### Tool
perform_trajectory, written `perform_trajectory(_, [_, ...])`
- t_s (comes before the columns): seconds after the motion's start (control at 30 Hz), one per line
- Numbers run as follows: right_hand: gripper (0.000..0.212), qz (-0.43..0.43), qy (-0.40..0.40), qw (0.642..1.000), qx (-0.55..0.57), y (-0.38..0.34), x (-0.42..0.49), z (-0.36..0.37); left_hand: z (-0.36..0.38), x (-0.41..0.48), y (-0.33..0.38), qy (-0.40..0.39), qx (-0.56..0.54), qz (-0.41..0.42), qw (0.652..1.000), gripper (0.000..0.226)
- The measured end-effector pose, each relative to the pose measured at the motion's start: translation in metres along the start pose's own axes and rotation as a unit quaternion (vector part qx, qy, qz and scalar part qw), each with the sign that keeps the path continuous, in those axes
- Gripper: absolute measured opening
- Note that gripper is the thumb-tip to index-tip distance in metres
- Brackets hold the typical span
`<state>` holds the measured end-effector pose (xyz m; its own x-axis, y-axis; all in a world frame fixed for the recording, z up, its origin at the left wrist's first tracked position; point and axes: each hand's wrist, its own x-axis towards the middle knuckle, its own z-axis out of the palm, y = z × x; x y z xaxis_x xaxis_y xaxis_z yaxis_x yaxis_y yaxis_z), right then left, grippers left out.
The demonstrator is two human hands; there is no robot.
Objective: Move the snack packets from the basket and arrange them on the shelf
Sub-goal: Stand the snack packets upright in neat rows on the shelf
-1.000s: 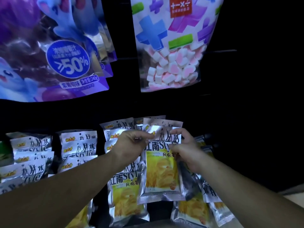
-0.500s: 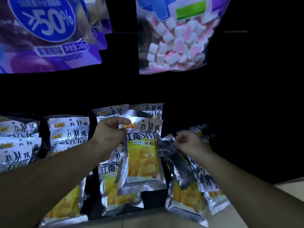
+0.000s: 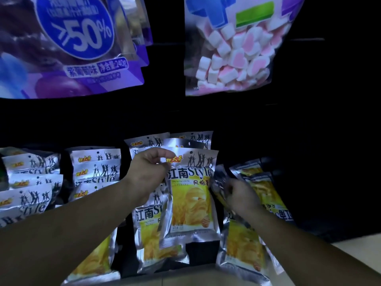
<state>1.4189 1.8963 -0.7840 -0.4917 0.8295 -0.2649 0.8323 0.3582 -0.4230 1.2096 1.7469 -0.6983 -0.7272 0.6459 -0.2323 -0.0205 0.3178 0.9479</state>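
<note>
Dark shelf, dim light; purple bag upper left and marshmallow bag upper centre hang above rows of silver-and-yellow chip packets. Left hand pinches the top-left corner of one packet, which hangs upright in front of the centre row and overlaps the one behind it. Right hand, just right of that packet, has fingers curled round the crumpled top of a bunch of packets drooping to the lower right; count in grip not discernible.

held packet before hanging rows | marshmallow bag above | grape bag upper left
</note>
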Motion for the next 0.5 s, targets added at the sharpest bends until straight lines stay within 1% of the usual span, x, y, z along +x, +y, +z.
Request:
perform_trajectory(0.1, [0.021,0.013,0.033,0.988,0.147,-0.003,-0.001,-0.03,-0.001,0.0,0.002,0.022,0.005,0.018,1.0,0.025])
perform_trajectory(0.13, [0.025,0.027,0.048,0.975,0.217,-0.005,-0.001,-0.041,-0.001,0.0,0.003,0.033,0.007,0.025,0.999,0.024])
perform_trajectory(0.2, [0.028,0.057,0.078,0.929,0.356,-0.011,-0.006,-0.067,0.001,-0.002,0.006,0.054,0.015,0.038,0.998,0.023])
perform_trajectory(0.27, [0.026,0.073,0.088,0.893,0.435,-0.013,-0.014,-0.09,0.004,-0.005,0.009,0.068,0.019,0.046,0.996,0.023])
perform_trajectory(0.37, [0.024,0.064,0.049,0.855,0.513,-0.013,-0.027,-0.11,0.009,-0.012,0.014,0.067,0.037,0.051,0.996,0.024])
perform_trajectory(0.5, [0.024,0.02,-0.053,0.815,0.576,-0.011,-0.045,-0.125,0.018,-0.024,0.023,0.026,0.019,0.032,0.999,0.024])
